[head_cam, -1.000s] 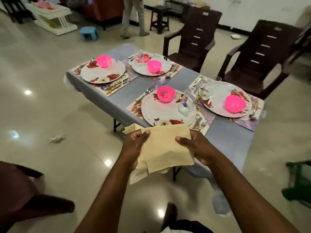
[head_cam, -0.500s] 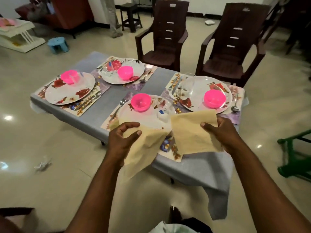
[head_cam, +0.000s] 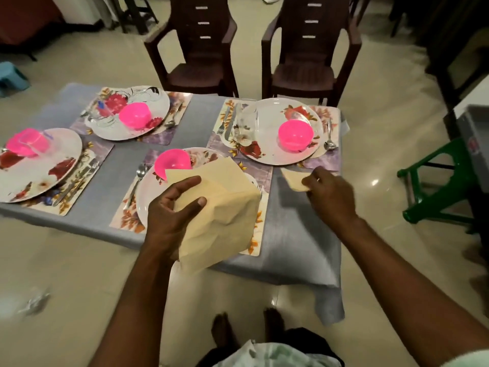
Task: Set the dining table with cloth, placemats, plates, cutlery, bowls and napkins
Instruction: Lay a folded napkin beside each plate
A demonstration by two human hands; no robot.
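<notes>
A low table under a grey cloth (head_cam: 296,234) carries several floral placemats, each with a white flowered plate, a pink bowl and cutlery. My left hand (head_cam: 172,207) holds a stack of pale yellow napkins (head_cam: 222,207) above the near plate (head_cam: 148,192), hiding much of it. My right hand (head_cam: 328,192) pinches a single yellow napkin (head_cam: 293,178) lying on the cloth just in front of the far right plate (head_cam: 267,144) and its pink bowl (head_cam: 295,135). Another pink bowl (head_cam: 173,161) peeks out behind the stack.
Two dark brown plastic chairs (head_cam: 201,49) stand behind the table. A green stool (head_cam: 439,186) and a grey box (head_cam: 476,144) are at the right. A blue stool (head_cam: 12,76) sits far left. Crumpled paper (head_cam: 34,304) lies on the tiled floor. My bare feet (head_cam: 248,327) are below.
My right hand has carried one napkin rightward and down onto the cloth by the far right setting. My left hand keeps the remaining stack. The view has come closer to the table.
</notes>
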